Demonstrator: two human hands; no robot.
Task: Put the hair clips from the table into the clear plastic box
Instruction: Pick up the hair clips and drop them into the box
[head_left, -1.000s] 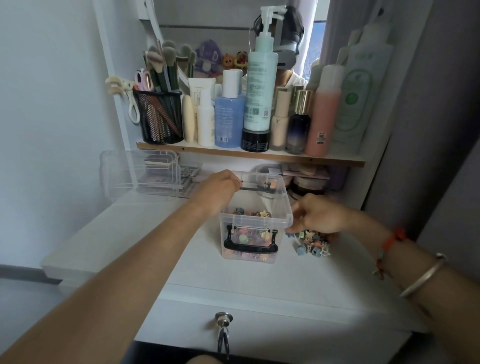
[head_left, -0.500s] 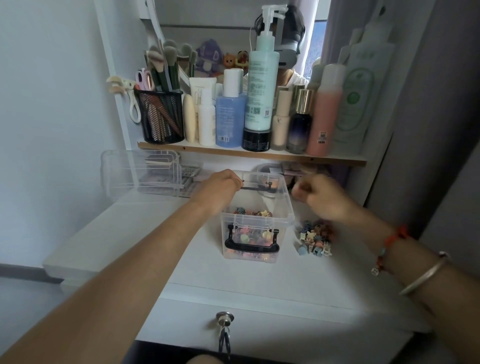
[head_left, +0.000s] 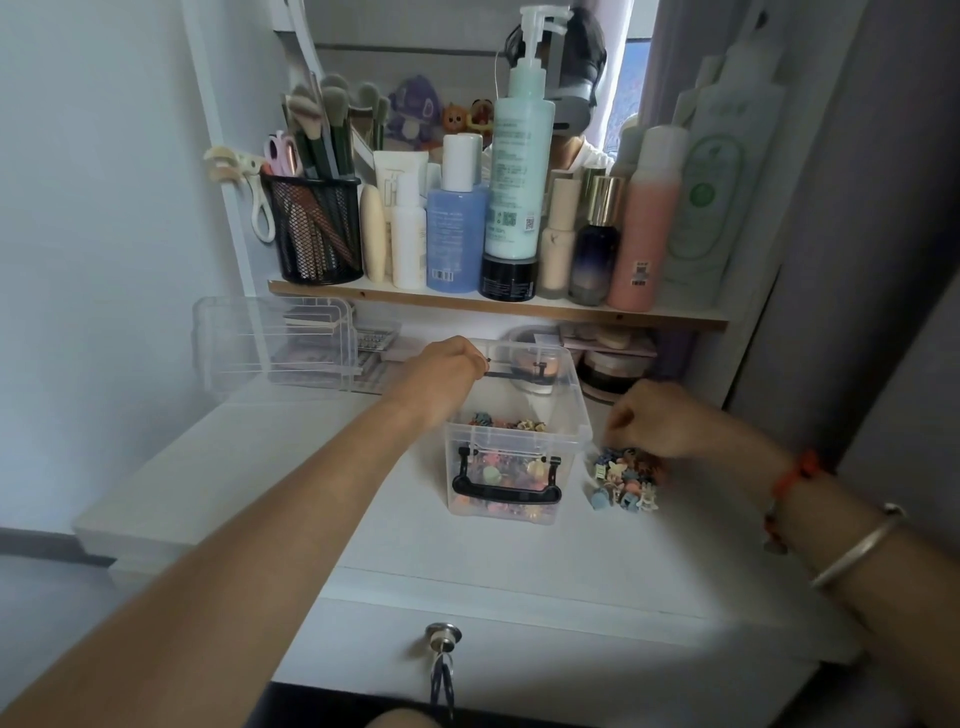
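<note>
The right hand (head_left: 657, 418) hovered curled over the hair clips (head_left: 626, 478) heaped near the counter's right edge, fingers bent as if pinching one; whether it gripped any I could not tell. The left hand (head_left: 449, 366) clenched the far rim of the clear plastic box (head_left: 511, 441), probably steadying it just beside the heap for short transfers. More clips lay inside.

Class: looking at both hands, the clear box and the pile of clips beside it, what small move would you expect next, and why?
Probably the right hand closes on a few hair clips and lifts them: it sits curled over the pile on the table, while the left hand rests at the clear plastic box rim, seemingly steadying it.
</note>
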